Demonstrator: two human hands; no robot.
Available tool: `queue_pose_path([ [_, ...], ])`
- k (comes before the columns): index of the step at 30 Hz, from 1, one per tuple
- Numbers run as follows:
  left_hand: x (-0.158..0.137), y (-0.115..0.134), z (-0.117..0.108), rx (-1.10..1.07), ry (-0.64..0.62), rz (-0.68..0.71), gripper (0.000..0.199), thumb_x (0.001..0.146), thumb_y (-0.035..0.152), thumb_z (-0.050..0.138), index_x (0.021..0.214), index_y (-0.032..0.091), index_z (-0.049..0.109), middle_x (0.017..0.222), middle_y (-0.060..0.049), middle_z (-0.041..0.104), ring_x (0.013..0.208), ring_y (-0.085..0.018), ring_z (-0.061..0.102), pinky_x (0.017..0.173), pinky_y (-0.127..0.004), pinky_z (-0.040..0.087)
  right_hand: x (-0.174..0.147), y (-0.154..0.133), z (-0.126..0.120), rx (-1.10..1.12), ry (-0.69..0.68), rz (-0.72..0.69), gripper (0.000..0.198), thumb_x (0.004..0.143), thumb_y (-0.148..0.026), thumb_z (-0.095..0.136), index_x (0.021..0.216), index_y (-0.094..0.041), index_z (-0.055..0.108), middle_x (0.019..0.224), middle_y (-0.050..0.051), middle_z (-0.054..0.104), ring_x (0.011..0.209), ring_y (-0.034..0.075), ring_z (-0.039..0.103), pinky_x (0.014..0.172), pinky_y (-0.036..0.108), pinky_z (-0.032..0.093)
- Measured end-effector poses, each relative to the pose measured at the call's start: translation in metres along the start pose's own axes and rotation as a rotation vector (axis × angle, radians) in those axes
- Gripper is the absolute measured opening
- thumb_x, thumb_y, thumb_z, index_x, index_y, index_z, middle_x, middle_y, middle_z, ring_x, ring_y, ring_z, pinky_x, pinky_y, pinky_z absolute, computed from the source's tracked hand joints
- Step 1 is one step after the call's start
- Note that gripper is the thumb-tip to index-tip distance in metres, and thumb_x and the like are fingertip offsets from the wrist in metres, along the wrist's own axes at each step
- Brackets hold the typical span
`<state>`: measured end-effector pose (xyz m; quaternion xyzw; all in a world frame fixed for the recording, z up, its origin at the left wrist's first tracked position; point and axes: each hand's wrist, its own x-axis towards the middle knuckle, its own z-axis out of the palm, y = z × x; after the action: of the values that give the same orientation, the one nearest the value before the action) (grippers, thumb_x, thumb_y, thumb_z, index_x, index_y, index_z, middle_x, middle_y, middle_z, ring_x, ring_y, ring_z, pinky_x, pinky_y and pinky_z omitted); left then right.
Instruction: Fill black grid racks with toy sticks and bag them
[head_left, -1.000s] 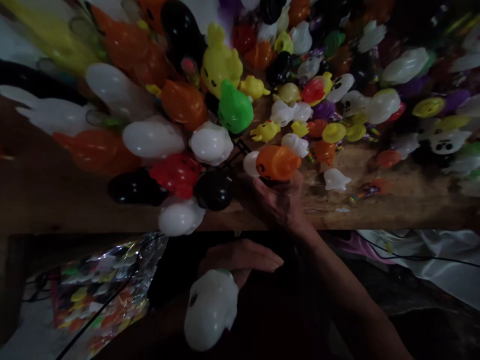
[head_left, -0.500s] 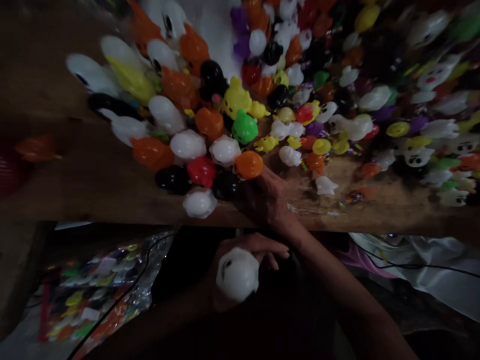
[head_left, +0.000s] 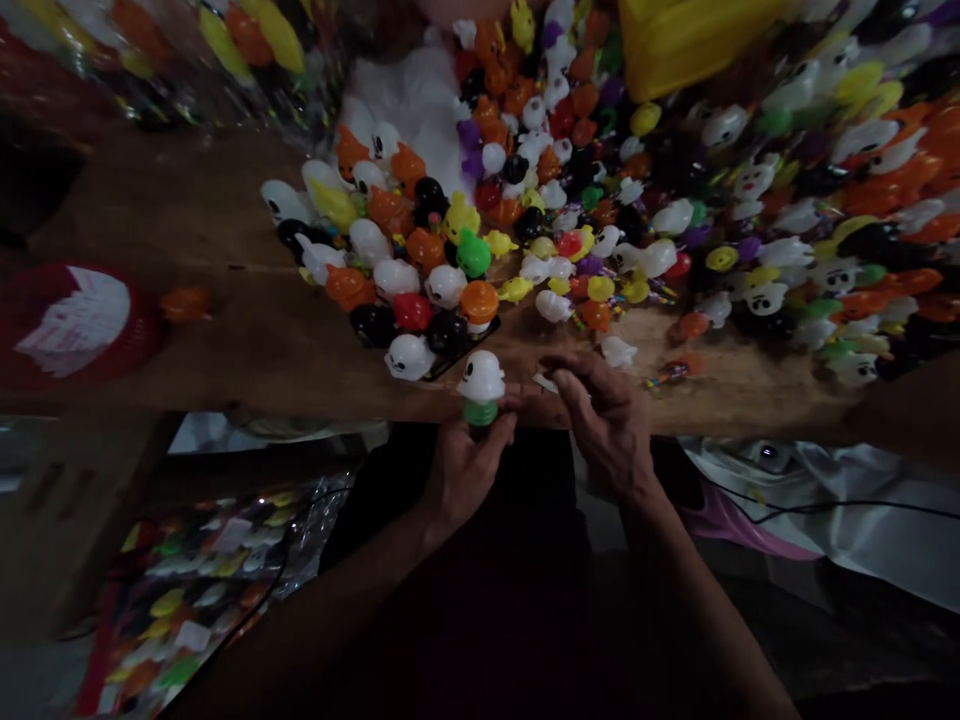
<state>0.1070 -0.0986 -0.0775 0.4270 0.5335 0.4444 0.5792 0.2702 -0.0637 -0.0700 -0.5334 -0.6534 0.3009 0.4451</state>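
At the wooden surface's (head_left: 217, 365) near edge, the left hand (head_left: 466, 465) closes thumb and fingers around the green base of a white-headed toy (head_left: 481, 376); its long axis is roughly upright, head uppermost, eyes facing left. Half a second ago the head pointed toward the person. The right hand (head_left: 611, 425), fingers bent, has left the orange toy (head_left: 478, 300); its grip I can't tell.

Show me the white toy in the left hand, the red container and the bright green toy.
White toy (head_left: 481, 376): head view, white top.
Red container (head_left: 148, 325): head view, right wall.
Bright green toy (head_left: 473, 254): head view, its middle.
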Motion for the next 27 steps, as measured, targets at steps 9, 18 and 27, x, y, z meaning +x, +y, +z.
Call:
queue_pose_path([
  [9, 0.013, -0.005, 0.012, 0.191, -0.23, 0.054, 0.005, 0.076, 0.026, 0.065, 0.078, 0.02, 0.065, 0.075, -0.004, 0.07, 0.082, -0.024, 0.071, 0.076, -0.035, 0.059, -0.017, -0.003, 0.006, -0.027, -0.111, -0.064, 0.025, 0.096, -0.046, 0.064, 0.098, -0.022, 0.072, 0.108, 0.008, 0.072, 0.099, 0.023, 0.067, 0.089, 0.036, 0.055],
  [18, -0.021, 0.09, -0.041, 0.879, -0.194, 0.317, 0.018, 0.094, 0.035, 0.064, 0.108, 0.037, 0.075, 0.091, 0.008, 0.079, 0.07, -0.014, 0.073, 0.066, -0.023, 0.057, 0.016, 0.012, 0.0, -0.624, -0.223, 0.146, 0.024, 0.098, -0.024, 0.052, 0.118, -0.02, 0.065, 0.108, 0.01, 0.068, 0.077, 0.018, 0.061, 0.062, 0.027, 0.038],
  [27, 0.074, 0.105, -0.044, 1.044, -0.005, 0.622, 0.034, 0.091, 0.047, 0.064, 0.118, 0.029, 0.072, 0.16, 0.005, 0.045, 0.158, -0.036, 0.017, 0.133, -0.054, 0.008, 0.008, 0.017, 0.003, -0.807, -0.194, 0.161, 0.021, 0.094, -0.012, 0.05, 0.104, -0.017, 0.068, 0.107, 0.013, 0.065, 0.082, 0.019, 0.059, 0.062, 0.028, 0.038],
])
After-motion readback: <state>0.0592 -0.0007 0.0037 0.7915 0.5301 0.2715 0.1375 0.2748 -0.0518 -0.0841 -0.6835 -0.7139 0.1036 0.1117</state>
